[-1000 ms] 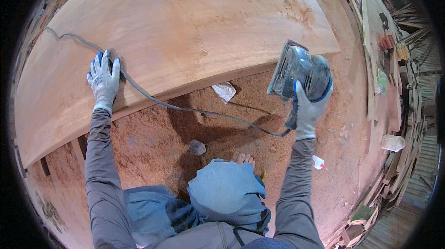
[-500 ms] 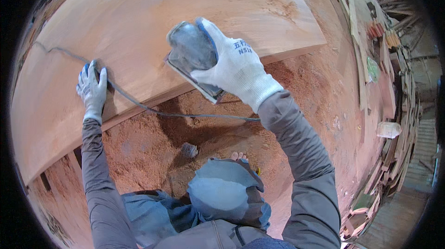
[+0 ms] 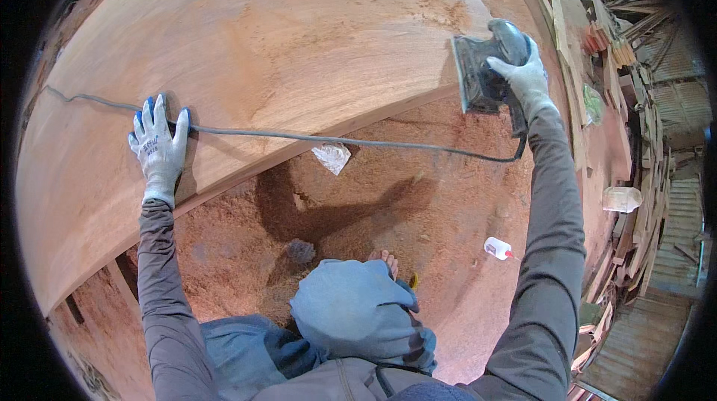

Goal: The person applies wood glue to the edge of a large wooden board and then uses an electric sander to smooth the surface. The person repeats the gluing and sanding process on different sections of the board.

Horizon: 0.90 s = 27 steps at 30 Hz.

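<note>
A large pale wooden slab with a smooth, dusty face stretches across the far left and middle. My left hand, in a white glove with blue fingertips, rests on it with fingers spread. A grey power cord passes under that hand and runs right to a dark electric sander. Gloved too, my right hand is wrapped round the sander's body at the slab's right end. The sander is tilted with its flat pad side toward the left; whether it touches the slab I cannot tell.
Reddish sawdust covers the floor below the slab. On it lie a crumpled clear plastic piece and a white bottle with a red tip. Wooden strips pile up along the right, beside a clear container.
My right hand has carried the sander rightward to the slab's end and turned it, drawing the cord straighter. My left hand has shifted slightly right. The bottle and plastic piece have come into sight.
</note>
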{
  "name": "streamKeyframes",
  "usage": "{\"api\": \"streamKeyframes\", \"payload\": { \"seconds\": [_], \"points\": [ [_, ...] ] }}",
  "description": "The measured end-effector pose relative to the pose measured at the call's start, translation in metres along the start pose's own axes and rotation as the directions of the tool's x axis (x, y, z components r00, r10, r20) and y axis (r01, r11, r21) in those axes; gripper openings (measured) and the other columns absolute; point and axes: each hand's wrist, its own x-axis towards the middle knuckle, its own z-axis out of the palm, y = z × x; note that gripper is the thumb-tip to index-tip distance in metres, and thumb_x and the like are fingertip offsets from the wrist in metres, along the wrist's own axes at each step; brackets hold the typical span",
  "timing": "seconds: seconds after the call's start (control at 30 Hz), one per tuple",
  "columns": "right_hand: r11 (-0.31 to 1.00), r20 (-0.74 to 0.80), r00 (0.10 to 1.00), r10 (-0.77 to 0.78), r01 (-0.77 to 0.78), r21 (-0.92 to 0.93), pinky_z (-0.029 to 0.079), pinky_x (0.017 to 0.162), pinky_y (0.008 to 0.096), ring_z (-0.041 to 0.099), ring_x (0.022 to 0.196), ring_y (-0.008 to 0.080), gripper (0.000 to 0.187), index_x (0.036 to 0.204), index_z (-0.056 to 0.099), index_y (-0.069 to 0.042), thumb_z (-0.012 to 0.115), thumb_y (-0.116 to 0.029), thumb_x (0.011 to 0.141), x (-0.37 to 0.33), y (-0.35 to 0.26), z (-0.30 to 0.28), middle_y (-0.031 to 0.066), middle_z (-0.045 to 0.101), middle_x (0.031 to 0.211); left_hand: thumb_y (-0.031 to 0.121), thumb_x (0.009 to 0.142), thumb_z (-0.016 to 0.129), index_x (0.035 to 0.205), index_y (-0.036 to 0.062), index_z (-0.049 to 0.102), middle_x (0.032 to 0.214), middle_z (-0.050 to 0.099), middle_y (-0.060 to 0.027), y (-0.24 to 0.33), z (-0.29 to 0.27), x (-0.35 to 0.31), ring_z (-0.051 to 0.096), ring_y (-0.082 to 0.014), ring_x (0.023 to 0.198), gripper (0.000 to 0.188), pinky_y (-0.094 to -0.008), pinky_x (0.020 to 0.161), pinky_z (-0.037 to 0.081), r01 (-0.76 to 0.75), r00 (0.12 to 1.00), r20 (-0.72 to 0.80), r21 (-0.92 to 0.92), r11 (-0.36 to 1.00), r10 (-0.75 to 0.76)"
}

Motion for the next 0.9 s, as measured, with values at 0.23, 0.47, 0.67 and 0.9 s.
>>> {"api": "streamKeyframes", "payload": {
  "seconds": [0.23,0.47,0.67,0.9],
  "points": [
    [0.989,0.033,0.991,-0.126,0.123,0.082,0.053,0.107,0.0421,0.067,0.127,0.0327,0.107,0.156,0.044,-0.009,0.097,-0.045,0.07,-0.016,-0.01,0.014,0.0199,0.067,0.14,0.063,0.101,0.055,0.156,0.0189,0.05,0.165,0.043,-0.0132,0.008,-0.004,0.0,0.037,-0.0423,0.151,0.071,-0.069,0.12,0.025,0.007,1.0,-0.014,-0.027,1.0,-0.007],
    [0.91,-0.143,0.964,-0.225,0.261,0.322,0.058,0.099,0.0433,0.073,0.117,0.0343,0.097,0.156,0.041,-0.004,0.092,-0.028,0.078,-0.178,-0.102,0.072,0.0239,0.069,0.134,0.063,0.1,0.056,0.155,0.0189,0.051,0.162,0.045,-0.0125,0.0,-0.007,0.003,0.039,-0.0406,0.15,0.07,-0.0676,0.12,0.026,0.003,1.0,-0.018,-0.033,0.999,-0.004],
    [0.706,-0.125,0.967,0.221,-0.07,0.704,0.044,0.117,0.0448,0.052,0.138,0.0267,0.092,0.15,0.045,-0.008,0.093,-0.011,0.071,-0.323,-0.083,0.165,0.0132,0.054,0.148,0.061,0.101,0.055,0.154,0.0188,0.051,0.162,0.046,-0.0129,0.002,-0.005,0.004,0.04,-0.0393,0.149,0.068,-0.0666,0.12,0.027,-0.025,0.998,-0.056,-0.039,0.999,0.023],
    [0.53,-0.198,0.868,0.455,-0.085,0.844,0.045,0.116,0.0435,0.054,0.134,0.0245,0.095,0.152,0.043,-0.006,0.096,-0.016,0.074,-0.334,-0.063,0.235,0.0136,0.054,0.147,0.057,0.103,0.055,0.156,0.019,0.05,0.163,0.045,-0.0125,0.003,0.002,0.004,0.039,-0.0407,0.15,0.066,-0.0658,0.12,0.026,-0.035,0.999,-0.039,-0.059,0.998,0.033]
  ]
}}
